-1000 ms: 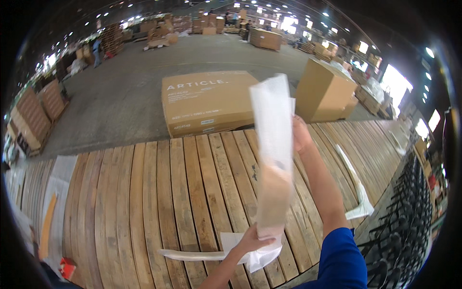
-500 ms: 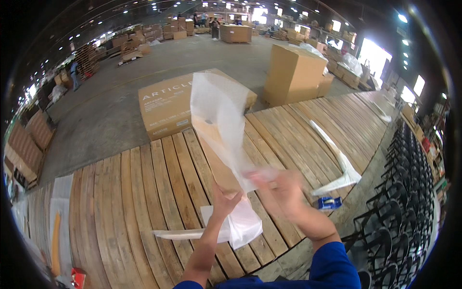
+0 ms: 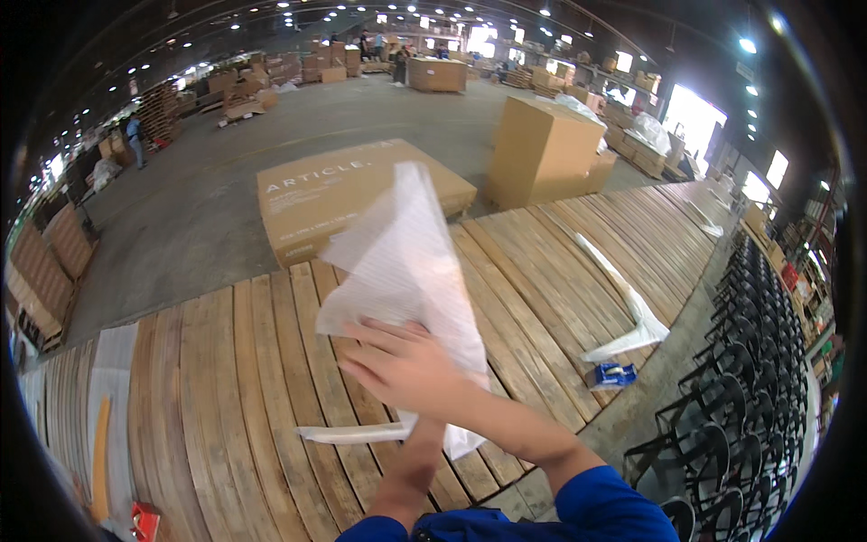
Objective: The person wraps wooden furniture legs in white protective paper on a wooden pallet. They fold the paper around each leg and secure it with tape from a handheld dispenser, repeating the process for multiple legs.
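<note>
My right hand lies with its fingers stretched out across a white foam sheet, slightly smeared by motion. The sheet covers a long light-wood piece that points away from me, so the wood is almost wholly hidden. Under my right arm, my left wrist reaches toward the near end of that piece; its fingers are out of sight. Next to it a slim white-wrapped arm sticks out to the left, just above the slatted wooden table.
A white-wrapped angled part and a blue tape dispenser lie to the right. Cartons stand beyond the table. Black metal frames crowd the right side. At left are an orange-brown wooden strip and a red tool.
My right hand has swept left across the wood piece, carrying the foam sheet over it. Bare wood that showed before is now covered. My left hand has become hidden.
</note>
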Action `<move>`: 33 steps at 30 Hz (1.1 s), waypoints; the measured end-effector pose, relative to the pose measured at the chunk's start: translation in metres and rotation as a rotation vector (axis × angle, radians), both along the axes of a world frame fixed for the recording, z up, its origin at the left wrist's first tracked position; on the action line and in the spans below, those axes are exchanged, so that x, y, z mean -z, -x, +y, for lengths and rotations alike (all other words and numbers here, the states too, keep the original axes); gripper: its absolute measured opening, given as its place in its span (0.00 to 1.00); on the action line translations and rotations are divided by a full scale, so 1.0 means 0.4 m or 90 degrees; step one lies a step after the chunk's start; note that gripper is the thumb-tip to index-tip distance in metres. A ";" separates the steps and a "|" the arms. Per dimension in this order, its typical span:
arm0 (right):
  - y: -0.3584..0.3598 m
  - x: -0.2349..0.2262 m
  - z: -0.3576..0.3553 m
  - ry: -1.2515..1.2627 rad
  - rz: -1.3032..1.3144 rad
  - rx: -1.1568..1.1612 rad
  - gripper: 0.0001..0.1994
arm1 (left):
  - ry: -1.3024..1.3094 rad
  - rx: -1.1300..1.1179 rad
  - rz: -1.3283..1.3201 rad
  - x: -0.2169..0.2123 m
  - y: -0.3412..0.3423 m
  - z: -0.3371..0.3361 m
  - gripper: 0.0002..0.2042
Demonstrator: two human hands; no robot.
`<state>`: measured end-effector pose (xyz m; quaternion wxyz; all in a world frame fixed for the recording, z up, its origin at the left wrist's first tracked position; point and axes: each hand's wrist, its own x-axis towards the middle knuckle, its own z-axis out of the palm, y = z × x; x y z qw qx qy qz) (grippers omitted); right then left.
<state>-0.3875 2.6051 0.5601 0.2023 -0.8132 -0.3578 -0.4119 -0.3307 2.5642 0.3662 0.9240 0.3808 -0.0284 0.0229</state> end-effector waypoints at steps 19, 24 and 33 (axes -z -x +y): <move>-0.128 0.092 -0.155 -0.417 0.988 -0.494 0.16 | 0.077 -0.200 -0.121 -0.054 0.318 0.065 0.25; 0.009 0.095 -0.315 -0.608 0.607 -0.330 0.11 | -0.128 -0.200 -0.310 -0.133 0.311 0.111 0.39; 0.215 0.132 -0.249 -0.472 0.085 0.045 0.11 | -0.176 -0.080 -0.116 -0.220 0.272 0.075 0.33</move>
